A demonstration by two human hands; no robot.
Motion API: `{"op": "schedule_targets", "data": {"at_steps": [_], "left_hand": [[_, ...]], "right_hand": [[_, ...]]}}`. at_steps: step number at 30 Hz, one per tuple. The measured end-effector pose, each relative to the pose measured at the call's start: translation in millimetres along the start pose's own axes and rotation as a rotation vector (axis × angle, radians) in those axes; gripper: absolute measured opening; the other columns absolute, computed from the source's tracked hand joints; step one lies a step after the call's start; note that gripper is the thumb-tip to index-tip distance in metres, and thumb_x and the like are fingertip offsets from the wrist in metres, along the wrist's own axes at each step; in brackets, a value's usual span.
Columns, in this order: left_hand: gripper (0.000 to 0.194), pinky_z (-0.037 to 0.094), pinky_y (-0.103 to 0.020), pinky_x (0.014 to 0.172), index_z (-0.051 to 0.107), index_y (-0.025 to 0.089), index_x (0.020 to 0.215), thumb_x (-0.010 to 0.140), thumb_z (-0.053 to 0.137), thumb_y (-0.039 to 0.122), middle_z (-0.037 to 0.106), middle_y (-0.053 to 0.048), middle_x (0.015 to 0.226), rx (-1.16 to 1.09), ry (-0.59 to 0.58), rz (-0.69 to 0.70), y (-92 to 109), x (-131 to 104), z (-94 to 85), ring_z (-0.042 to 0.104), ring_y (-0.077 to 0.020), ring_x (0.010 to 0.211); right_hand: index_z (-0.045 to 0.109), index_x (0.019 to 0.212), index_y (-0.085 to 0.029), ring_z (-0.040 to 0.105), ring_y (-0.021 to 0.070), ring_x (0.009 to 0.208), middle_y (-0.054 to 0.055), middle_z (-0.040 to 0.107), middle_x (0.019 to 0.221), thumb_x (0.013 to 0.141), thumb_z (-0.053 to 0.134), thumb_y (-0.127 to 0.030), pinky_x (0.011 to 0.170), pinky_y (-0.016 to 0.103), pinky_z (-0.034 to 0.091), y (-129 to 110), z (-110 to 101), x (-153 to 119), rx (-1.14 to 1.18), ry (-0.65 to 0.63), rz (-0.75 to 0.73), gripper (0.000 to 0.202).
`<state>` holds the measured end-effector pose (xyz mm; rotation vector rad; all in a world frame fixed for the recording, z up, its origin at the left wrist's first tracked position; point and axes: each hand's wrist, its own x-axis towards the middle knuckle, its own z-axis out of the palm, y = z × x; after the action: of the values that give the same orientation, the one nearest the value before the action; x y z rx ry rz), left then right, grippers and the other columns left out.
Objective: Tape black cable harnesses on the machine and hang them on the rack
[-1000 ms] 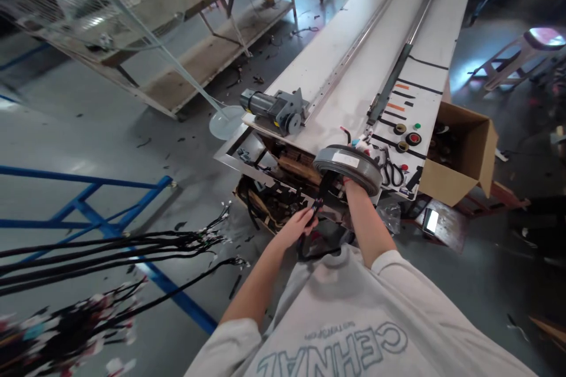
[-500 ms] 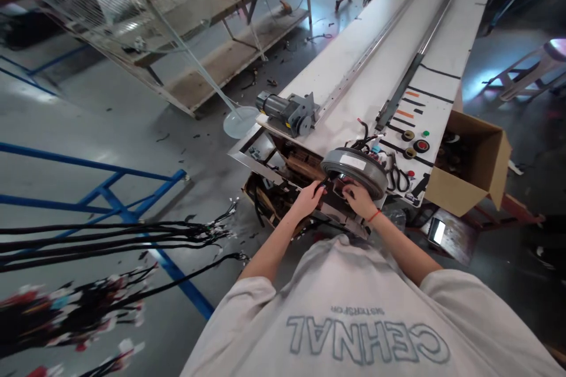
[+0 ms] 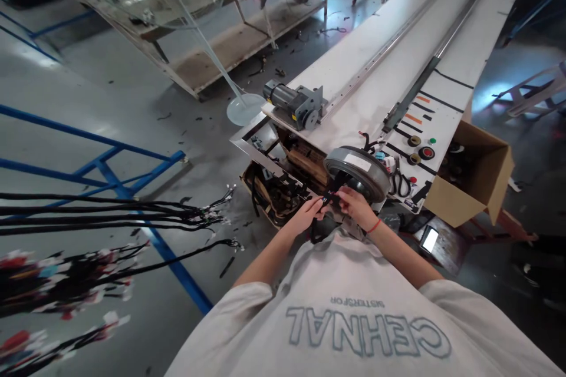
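Both my hands work close together at the near end of the long white table point(image 3: 354, 123). My left hand point(image 3: 311, 212) is closed around a black cable bundle point(image 3: 331, 193), which has small light bits showing near the fingers. On the same bundle, my right hand point(image 3: 356, 206), with a red band at its wrist, pinches with thumb and finger. Right behind the hands a large dark grey ring-shaped roll point(image 3: 375, 174) with a white label stands at the table edge. Black-handled scissors point(image 3: 401, 179) lie to its right, beside dark wires.
A grey motor point(image 3: 287, 100) is mounted on the table's left corner. Rolls of tape point(image 3: 427, 153) and tape strips lie on the right side. An open cardboard box point(image 3: 473, 171) stands right, a blue frame point(image 3: 145, 212) with hanging cable harnesses point(image 3: 177, 209) left.
My hands have come closer together, and the black bundle now shows between them. My right hand has moved out from beneath the roll's near rim. The camera view has shifted slightly.
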<state>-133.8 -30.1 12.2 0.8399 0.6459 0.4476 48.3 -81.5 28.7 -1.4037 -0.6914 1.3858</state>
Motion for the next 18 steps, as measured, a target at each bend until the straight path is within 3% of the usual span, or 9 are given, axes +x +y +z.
{"op": "schedule_targets", "data": {"at_steps": [2, 4, 7, 9, 12, 15, 18], "left_hand": [[0.045, 0.026, -0.018, 0.046, 0.058, 0.011, 0.090, 0.076, 0.074, 0.051, 0.041, 0.005, 0.066, -0.141, -0.096, -0.097, 2, -3, -3.3, 0.031, -0.0039, 0.051], [0.044, 0.023, -0.016, 0.041, 0.058, 0.011, 0.093, 0.074, 0.076, 0.047, 0.036, 0.007, 0.063, -0.249, -0.237, -0.249, 4, 1, -4.3, 0.025, -0.0025, 0.046], [0.039, 0.011, -0.015, 0.034, 0.056, 0.013, 0.094, 0.079, 0.069, 0.046, 0.026, 0.010, 0.059, -0.337, -0.385, -0.373, 3, 13, 1.1, 0.011, -0.0021, 0.040], [0.035, 0.007, -0.015, 0.033, 0.053, 0.015, 0.091, 0.084, 0.063, 0.049, 0.023, 0.011, 0.058, -0.292, -0.348, -0.330, -1, 19, 8.9, 0.007, -0.0025, 0.039], [0.034, 0.019, -0.015, 0.036, 0.049, 0.017, 0.088, 0.090, 0.055, 0.050, 0.034, 0.009, 0.059, 0.077, -0.141, -0.178, -5, 22, 21.8, 0.023, -0.0039, 0.040], [0.021, 0.041, -0.021, 0.051, 0.052, 0.016, 0.095, 0.095, 0.050, 0.037, 0.055, 0.000, 0.068, 0.737, 0.082, -0.017, -2, 21, 32.2, 0.052, -0.0123, 0.055], [0.023, 0.049, -0.031, 0.070, 0.054, 0.012, 0.110, 0.098, 0.045, 0.028, 0.068, -0.013, 0.086, 1.273, 0.213, -0.024, 4, 18, 41.4, 0.067, -0.0240, 0.080]], "right_hand": [[0.059, 0.088, -0.019, 0.043, 0.0078, 0.054, 0.001, 0.061, 0.082, 0.068, 0.073, -0.048, 0.045, 0.020, 0.038, -2, 6, 9, 0.279, -0.130, 0.135, 0.038], [0.061, 0.086, -0.019, 0.039, 0.0047, 0.050, -0.001, 0.062, 0.082, 0.061, 0.080, -0.045, 0.043, 0.018, 0.038, -4, 9, 16, 0.412, -0.209, 0.186, 0.041], [0.063, 0.084, -0.018, 0.037, 0.0035, 0.046, -0.002, 0.061, 0.076, 0.057, 0.084, -0.047, 0.038, 0.017, 0.032, -5, 10, 20, 0.402, -0.191, 0.188, 0.045], [0.064, 0.082, -0.017, 0.041, 0.0051, 0.047, -0.001, 0.060, 0.071, 0.060, 0.083, -0.052, 0.038, 0.018, 0.032, -3, 8, 19, 0.313, -0.115, 0.159, 0.045], [0.062, 0.077, -0.018, 0.044, 0.0086, 0.047, -0.002, 0.055, 0.060, 0.061, 0.079, -0.059, 0.042, 0.021, 0.036, 7, 4, 22, 0.128, 0.045, 0.103, 0.047], [0.059, 0.070, -0.019, 0.043, 0.0112, 0.047, -0.002, 0.050, 0.054, 0.063, 0.073, -0.064, 0.043, 0.024, 0.035, 19, 1, 30, -0.080, 0.185, 0.049, 0.047], [0.054, 0.061, -0.021, 0.047, 0.0146, 0.049, 0.000, 0.051, 0.052, 0.070, 0.064, -0.065, 0.045, 0.027, 0.037, 25, 2, 38, -0.280, 0.264, 0.006, 0.046]]}}
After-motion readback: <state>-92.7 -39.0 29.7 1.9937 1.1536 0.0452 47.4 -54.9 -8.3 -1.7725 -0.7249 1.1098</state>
